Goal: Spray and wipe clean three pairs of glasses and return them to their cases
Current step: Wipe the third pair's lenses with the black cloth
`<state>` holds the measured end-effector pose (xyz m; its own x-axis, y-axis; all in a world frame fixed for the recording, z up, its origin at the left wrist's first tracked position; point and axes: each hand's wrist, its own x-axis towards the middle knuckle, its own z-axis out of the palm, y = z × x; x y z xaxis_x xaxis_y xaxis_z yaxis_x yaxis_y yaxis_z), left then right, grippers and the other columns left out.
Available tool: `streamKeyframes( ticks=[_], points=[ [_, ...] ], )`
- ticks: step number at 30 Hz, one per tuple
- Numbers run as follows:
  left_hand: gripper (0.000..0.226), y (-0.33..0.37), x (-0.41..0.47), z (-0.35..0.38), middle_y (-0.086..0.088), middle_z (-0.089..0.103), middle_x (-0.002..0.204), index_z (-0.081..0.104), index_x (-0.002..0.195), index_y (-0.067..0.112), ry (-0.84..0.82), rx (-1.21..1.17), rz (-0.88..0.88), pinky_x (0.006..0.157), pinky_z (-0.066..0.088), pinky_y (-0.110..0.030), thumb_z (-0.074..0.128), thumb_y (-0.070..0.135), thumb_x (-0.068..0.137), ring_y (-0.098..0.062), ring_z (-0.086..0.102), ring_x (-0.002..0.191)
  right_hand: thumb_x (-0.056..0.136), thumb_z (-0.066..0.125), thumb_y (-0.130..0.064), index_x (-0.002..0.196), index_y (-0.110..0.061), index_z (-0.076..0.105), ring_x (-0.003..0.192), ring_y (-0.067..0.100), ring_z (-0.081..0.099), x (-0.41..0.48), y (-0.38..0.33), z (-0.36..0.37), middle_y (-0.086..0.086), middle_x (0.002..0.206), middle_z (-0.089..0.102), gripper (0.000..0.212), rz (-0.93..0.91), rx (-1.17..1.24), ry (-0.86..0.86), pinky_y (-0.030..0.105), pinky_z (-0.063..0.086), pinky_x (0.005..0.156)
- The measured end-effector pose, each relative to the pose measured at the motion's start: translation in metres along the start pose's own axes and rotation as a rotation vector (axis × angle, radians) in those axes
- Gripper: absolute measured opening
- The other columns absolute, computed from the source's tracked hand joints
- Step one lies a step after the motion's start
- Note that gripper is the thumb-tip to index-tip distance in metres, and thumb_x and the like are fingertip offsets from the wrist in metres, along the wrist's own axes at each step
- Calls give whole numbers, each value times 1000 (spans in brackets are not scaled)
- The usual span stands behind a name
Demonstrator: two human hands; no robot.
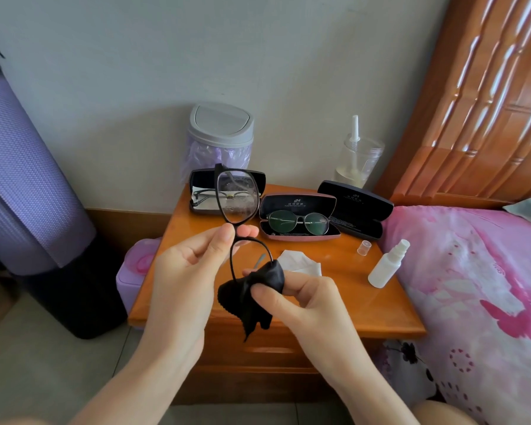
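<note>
At an orange wooden table (pixel 350 302), black plastic glasses (pixel 236 196) are pinched by the left hand (pixel 184 271), a black cloth (pixel 249 296) by the right hand (pixel 304 299).

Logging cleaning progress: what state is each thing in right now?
black glasses: left hand pinches them, upper lens misted
black cloth: right hand grips it on lower lens
pink case: open, glasses inside
grey case: open, glasses inside
black case: open, no glasses seen
spray bottle: uncapped

Black glasses (pixel 236 196) upright, upper lens spray-wet.
</note>
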<state>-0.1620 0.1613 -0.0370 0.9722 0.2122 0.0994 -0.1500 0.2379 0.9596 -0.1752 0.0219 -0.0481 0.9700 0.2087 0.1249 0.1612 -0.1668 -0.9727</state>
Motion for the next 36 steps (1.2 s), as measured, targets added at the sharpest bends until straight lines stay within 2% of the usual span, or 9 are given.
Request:
streamKeyframes(
  ticks=[5,8,14,16,22,28,31,33,36],
  points=[
    [23,6,0,-1,15,75,86,75,82,26,-37,46,43,75,45,-4,54,32,86,7,66,91,81,61,-20,93,-14,75,85,1,69,-1,-4,-11,-4,85,77,19,-54,158,135,7,47,73],
    [21,9,-2,-2,21,74,82,75,82,27,-63,116,78,67,37,7,54,31,85,15,63,87,78,58,-24,94,-19,73,88,-2,68,6,-9,-21,-11,86,76,22,-118,170,222,6,46,73],
    [26,14,-3,-1,30,67,61,72,65,40,-168,229,110,66,37,7,55,31,83,20,60,71,82,55,-27,95,-18,73,94,2,68,20,-25,-39,-13,90,76,24,-199,44,140,10,47,80],
    [28,15,-4,-1,33,68,66,72,61,41,-216,250,119,67,36,7,55,30,81,22,59,77,85,54,-27,94,-18,73,97,3,68,23,-31,-39,-12,92,76,23,-201,21,77,13,48,84],
    [12,12,-4,1,36,67,70,68,74,34,-297,317,140,68,35,8,57,32,77,24,58,82,80,64,-23,102,-10,72,94,17,71,32,-31,-26,3,94,76,27,-32,203,24,29,54,85],
    [16,10,4,-8,35,69,79,70,85,35,-254,379,88,65,38,6,62,40,72,22,59,83,71,70,-18,98,-5,72,91,19,72,30,-26,-24,8,91,76,30,34,304,148,32,51,90],
    [46,6,10,-14,24,70,102,66,109,34,-217,357,21,81,45,-2,64,54,67,15,60,97,69,71,-25,98,-3,71,89,17,71,31,-27,-26,8,89,76,36,64,311,190,36,46,97],
    [59,4,11,-13,18,67,117,59,122,35,-304,255,-97,101,45,-24,61,62,69,5,60,110,68,70,-26,96,-5,72,86,14,72,31,-28,-26,6,87,76,35,72,289,203,29,49,91],
    [41,7,5,-7,11,71,111,65,113,31,-461,124,-212,104,42,-36,50,50,79,-5,64,108,68,71,-24,94,-5,72,81,11,72,32,-30,-25,4,83,76,32,76,268,224,16,54,73]
  ],
)
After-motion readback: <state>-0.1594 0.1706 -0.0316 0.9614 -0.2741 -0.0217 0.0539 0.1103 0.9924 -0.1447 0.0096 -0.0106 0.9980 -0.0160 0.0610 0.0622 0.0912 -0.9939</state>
